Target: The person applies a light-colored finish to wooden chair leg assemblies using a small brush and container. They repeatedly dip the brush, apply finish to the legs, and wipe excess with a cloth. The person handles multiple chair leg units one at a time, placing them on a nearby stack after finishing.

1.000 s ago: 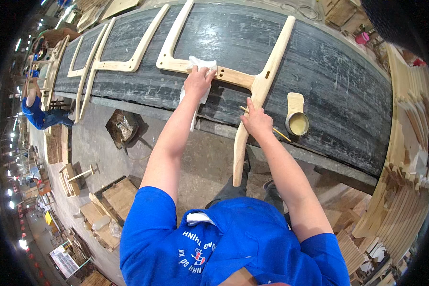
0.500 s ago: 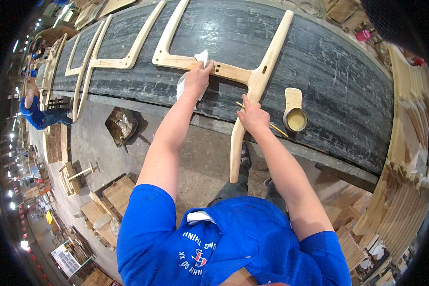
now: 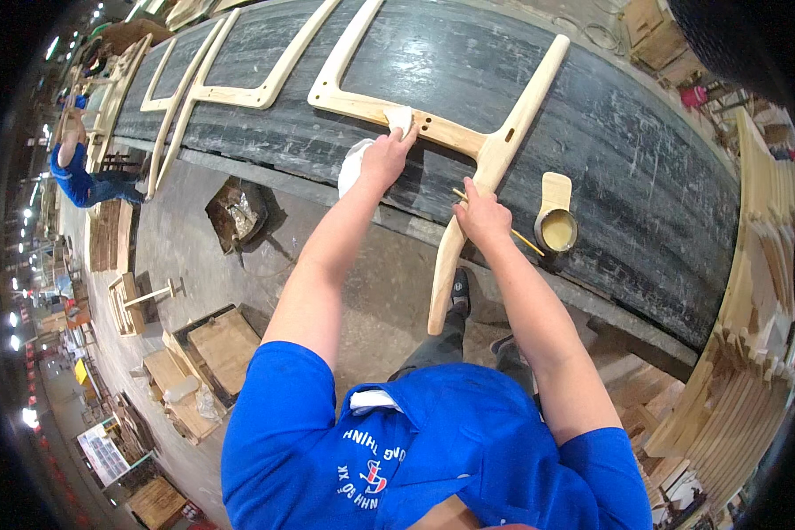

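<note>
A pale wooden chair-side frame (image 3: 451, 134) lies on the dark bench, its long leg jutting past the near edge. My left hand (image 3: 385, 161) is closed on a white cloth (image 3: 399, 118), pressed to the crossrail just left of two dark holes. More white cloth (image 3: 353, 166) hangs below that hand at the bench edge. My right hand (image 3: 484, 217) is closed around a thin yellow stick (image 3: 528, 242), resting on the frame's leg below the joint. Whether the stick is a pencil or a brush handle I cannot make out.
Right of my right hand stands a round tin of yellowish liquid (image 3: 557, 230) beside a small wooden piece (image 3: 556, 191). More wooden frames (image 3: 238, 95) lie leftward along the bench (image 3: 645, 221). Stacked boards (image 3: 733, 371) stand at right. A person in blue (image 3: 72, 177) works at far left.
The whole view has shifted a little, moving the scene rightward. My left hand and its cloth have slid slightly toward me on the crossrail. My right hand keeps its hold.
</note>
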Demonstrator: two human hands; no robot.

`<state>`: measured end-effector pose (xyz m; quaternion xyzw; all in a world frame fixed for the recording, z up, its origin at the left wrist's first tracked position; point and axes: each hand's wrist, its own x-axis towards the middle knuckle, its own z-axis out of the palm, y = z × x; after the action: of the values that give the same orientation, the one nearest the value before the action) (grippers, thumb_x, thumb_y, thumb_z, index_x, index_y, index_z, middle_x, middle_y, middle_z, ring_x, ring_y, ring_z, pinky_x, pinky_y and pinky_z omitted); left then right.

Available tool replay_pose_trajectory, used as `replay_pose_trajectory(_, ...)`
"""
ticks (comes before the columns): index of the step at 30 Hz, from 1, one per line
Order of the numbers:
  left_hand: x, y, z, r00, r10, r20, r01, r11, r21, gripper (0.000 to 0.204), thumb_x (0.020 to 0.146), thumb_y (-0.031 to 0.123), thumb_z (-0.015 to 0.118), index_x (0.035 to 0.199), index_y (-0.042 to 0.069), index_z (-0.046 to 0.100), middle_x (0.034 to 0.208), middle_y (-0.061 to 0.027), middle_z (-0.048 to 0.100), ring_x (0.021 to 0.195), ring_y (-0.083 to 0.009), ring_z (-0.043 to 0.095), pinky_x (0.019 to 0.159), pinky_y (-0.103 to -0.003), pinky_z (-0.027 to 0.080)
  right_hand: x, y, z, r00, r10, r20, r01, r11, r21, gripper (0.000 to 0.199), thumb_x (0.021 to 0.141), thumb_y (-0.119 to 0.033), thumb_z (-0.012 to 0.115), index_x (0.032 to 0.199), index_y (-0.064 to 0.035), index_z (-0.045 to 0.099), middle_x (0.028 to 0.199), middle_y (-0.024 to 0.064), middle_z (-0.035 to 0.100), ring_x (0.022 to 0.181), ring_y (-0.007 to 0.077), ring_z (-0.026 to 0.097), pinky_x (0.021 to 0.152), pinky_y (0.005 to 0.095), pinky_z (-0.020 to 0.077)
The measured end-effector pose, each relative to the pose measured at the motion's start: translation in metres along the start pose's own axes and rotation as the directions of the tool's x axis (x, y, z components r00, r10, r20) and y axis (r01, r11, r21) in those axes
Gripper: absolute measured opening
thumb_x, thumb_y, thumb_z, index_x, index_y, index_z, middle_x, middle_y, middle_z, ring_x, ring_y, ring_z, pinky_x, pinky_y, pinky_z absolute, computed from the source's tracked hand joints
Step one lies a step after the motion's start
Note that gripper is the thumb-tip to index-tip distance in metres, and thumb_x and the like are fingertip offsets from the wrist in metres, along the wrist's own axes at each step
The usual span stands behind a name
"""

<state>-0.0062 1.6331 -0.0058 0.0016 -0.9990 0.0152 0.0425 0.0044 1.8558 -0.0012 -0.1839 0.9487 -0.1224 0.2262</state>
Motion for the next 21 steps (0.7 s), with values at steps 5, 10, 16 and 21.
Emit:
replay_pose_trajectory(5,-0.017,-0.014,0.029,0.841,-0.533,-0.099,0.46,0.799,-0.387,0.044,0.081,0.011,0.049,0.126,0.008,0.048,0.105,-0.0157,0.057,0.089,-0.0367,0.058,0.076,-0.044,0.047,-0.002,0.0,-0.004,1.0,0.018,0.02,-0.018,1.0,-0.01,0.069,0.085,-0.046,0.052,0.142,-0.0208,0.023,0.102,0.022,0.058,0.081,0.0319,0.065,0.067,0.0419,0.0525)
replay_pose_trajectory(10,0.014,-0.058,0.046,0.508,-0.853,0.117,0.61,0.261,-0.749,0.037,0.079,0.017,0.049,0.106,-0.008,0.058,0.096,-0.022,0.064,0.085,-0.0296,0.063,0.078,-0.036,0.048,-0.005,-0.003,-0.008,0.999,-0.014,0.045,0.015,1.0,-0.002,0.073,0.084,-0.046,0.053,0.143,-0.0199,0.019,0.101,0.022,0.057,0.08,0.0341,0.064,0.068,0.0436,0.0521)
replay_pose_trajectory(16,0.043,-0.045,0.044,0.518,-0.846,0.129,0.739,0.366,-0.566,0.028,0.079,0.017,0.048,0.086,-0.005,0.065,0.085,-0.0231,0.065,0.081,-0.0328,0.064,0.072,-0.039,0.049,-0.007,-0.001,0.0,0.997,-0.071,0.009,0.071,0.997,0.016,0.069,0.085,-0.043,0.053,0.142,-0.0162,0.024,0.094,0.0234,0.057,0.076,0.0357,0.064,0.065,0.0438,0.0524)
replay_pose_trajectory(21,0.047,0.014,0.035,0.708,-0.701,0.087,0.639,0.583,-0.502,0.025,0.079,0.01,0.044,0.09,-0.003,0.063,0.095,-0.0239,0.062,0.092,-0.0368,0.06,0.082,-0.042,0.046,-0.005,0.005,0.002,0.998,-0.048,-0.034,0.049,0.997,0.055,0.067,0.084,-0.041,0.055,0.139,-0.0147,0.029,0.091,0.0211,0.058,0.074,0.0344,0.064,0.065,0.0435,0.0525)
